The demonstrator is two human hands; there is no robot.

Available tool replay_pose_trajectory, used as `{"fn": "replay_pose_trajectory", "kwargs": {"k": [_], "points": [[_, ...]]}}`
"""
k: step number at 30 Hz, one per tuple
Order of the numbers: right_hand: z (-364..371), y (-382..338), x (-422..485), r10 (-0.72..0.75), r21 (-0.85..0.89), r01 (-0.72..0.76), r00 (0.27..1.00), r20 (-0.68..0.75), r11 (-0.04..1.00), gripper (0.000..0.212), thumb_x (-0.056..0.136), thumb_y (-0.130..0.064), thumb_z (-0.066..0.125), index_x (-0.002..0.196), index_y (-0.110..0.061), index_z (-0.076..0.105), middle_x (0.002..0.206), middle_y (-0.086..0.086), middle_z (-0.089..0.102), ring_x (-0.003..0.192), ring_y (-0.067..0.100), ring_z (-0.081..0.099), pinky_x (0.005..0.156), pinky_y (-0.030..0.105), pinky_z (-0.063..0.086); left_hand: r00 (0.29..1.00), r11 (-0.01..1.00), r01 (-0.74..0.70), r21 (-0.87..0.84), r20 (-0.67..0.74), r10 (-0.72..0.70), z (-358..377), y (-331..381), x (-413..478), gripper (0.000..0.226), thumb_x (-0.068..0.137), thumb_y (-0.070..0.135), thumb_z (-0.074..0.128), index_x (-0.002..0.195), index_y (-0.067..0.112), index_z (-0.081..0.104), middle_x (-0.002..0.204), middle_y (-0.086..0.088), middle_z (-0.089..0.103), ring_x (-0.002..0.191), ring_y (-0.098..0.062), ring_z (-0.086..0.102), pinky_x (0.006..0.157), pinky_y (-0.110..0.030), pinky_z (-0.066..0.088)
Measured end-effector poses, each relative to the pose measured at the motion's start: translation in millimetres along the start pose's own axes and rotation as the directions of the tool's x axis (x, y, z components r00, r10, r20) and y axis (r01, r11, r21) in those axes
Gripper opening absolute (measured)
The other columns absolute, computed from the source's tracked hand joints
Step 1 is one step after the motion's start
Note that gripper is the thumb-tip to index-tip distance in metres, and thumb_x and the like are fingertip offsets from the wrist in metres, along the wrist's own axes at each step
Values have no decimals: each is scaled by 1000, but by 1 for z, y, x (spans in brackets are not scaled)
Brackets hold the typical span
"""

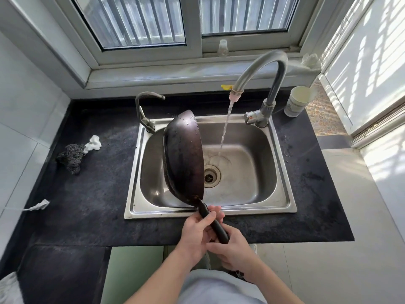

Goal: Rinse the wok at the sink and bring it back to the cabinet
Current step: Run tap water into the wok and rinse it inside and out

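Note:
A dark, wet wok (183, 156) stands tilted on its edge over the left half of the steel sink (282, 207), its outer side toward me. Its black handle (215, 224) points down toward me. My left hand (196, 231) grips the upper part of the handle. My right hand (230, 249) holds the handle's lower end. The tall faucet (263, 69) runs a stream of water (225, 128) into the basin, to the right of the wok and apart from it.
A smaller tap (144, 106) stands at the sink's back left. A steel scourer (71, 157) and a white rag (94, 143) lie on the black counter (87, 194) at left. A white cup (297, 102) sits at back right. Green cabinet fronts (133, 275) are below.

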State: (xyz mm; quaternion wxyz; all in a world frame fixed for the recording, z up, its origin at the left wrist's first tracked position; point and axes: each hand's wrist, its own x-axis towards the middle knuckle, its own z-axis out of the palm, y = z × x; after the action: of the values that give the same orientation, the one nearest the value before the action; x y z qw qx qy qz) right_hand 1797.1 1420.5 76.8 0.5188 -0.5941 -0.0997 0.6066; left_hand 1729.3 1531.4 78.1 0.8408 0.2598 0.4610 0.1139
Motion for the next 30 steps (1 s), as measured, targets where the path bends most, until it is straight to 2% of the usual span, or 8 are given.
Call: {"fn": "replay_pose_trajectory", "kwargs": {"k": [4,7,9,12,16,19,24,30], "points": [[-15,-10,-3,11,-62,-13,999,-30,998,18,89,-16,72,89,-10,55,52,2,39,36,12,31,35,20,30,998,998,-34,47,58,31,8,-3,9,12,89,-2,62,99,2,57,83,-17,58,80,-22,60,92,-44,50],[-20,-14,1,-23,-339,-28,989,-146,941,19,91,-31,67,82,-17,59,57,-1,56,41,17,50,42,34,49,997,993,-75,94,37,72,15,-8,14,11,88,-3,62,96,2,57,81,-15,59,80,-23,59,88,-40,52],[-19,-15,2,-52,-511,-94,963,-265,854,15,92,-39,61,91,-25,60,72,-3,68,59,18,65,60,41,59,995,988,-94,123,31,91,21,-10,16,9,88,-4,63,94,2,59,79,-14,62,80,-23,61,83,-36,53],[-21,-9,2,-162,-658,-182,890,-426,730,22,94,-46,53,114,-36,53,98,-3,72,88,23,69,72,37,53,995,984,-93,153,32,89,32,-14,21,10,88,-2,65,96,3,61,81,-15,66,83,-24,65,83,-35,54],[-30,0,-2,-206,-637,-133,879,-430,759,30,89,-57,52,115,-42,53,79,-5,70,70,21,69,67,44,60,996,971,-86,225,0,89,35,-23,23,13,87,5,70,99,5,64,86,-14,72,91,-28,68,92,-41,54],[-37,2,-5,-224,-599,-86,877,-424,796,33,90,-56,54,118,-40,59,69,-4,68,61,14,61,67,40,59,994,941,-105,322,0,111,39,-28,24,12,86,9,71,97,7,67,93,-18,74,96,-30,69,93,-42,55],[-43,3,-11,-266,-557,-30,856,-443,830,35,97,-40,57,131,-32,59,71,-6,69,59,6,59,60,23,46,992,910,-109,401,-7,122,50,-33,25,19,85,12,72,102,6,66,99,-15,75,99,-26,70,92,-36,55],[-62,-2,-14,-281,-567,-25,849,-447,824,39,97,-39,58,136,-35,56,69,-6,69,58,6,60,59,22,46,988,879,-131,459,-10,152,73,-36,25,20,87,11,72,105,4,66,101,-12,75,97,-19,70,85,-26,56]]}}
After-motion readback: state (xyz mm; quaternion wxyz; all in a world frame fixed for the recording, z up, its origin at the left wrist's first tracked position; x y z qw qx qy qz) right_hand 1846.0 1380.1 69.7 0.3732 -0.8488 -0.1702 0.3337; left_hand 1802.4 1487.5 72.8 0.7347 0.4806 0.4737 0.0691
